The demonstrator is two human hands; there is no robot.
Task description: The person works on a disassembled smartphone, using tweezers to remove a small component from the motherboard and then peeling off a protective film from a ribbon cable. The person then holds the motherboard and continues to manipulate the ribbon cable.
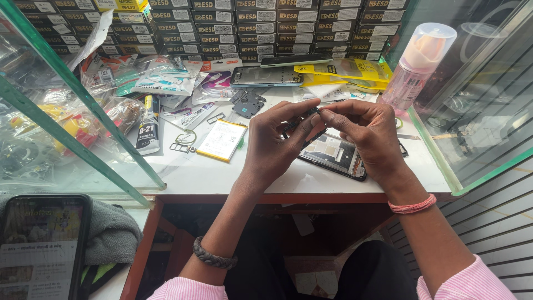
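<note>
**Small dark part held high above an opened phone**

The left hand (272, 141) and the right hand (369, 136) meet above the white table (222, 178), and both pinch the same small dark part (302, 119) between thumb and fingertips. The grip of each hand is narrow and closed on this piece; what kind of piece it is cannot be told, because the fingers cover most of it. It hangs in the air, just over the opened phone body (333, 155) that lies flat on the table under the right hand.

The main risk seems to be a slip. The part is thin and only the fingertips carry it, so a small twist could let it fall on the phone body or off the near edge of the table. If both hands pull or bend in opposite directions, the piece could probably bend or crack.

The table is crowded also. A flat battery (222, 140) with yellow edge, a glue tube (148, 125), a small metal frame (180, 148) and a spray bottle (417, 64) stand near, so a dropped piece could hide among them, and a wide elbow movement could push the bottle over
</note>
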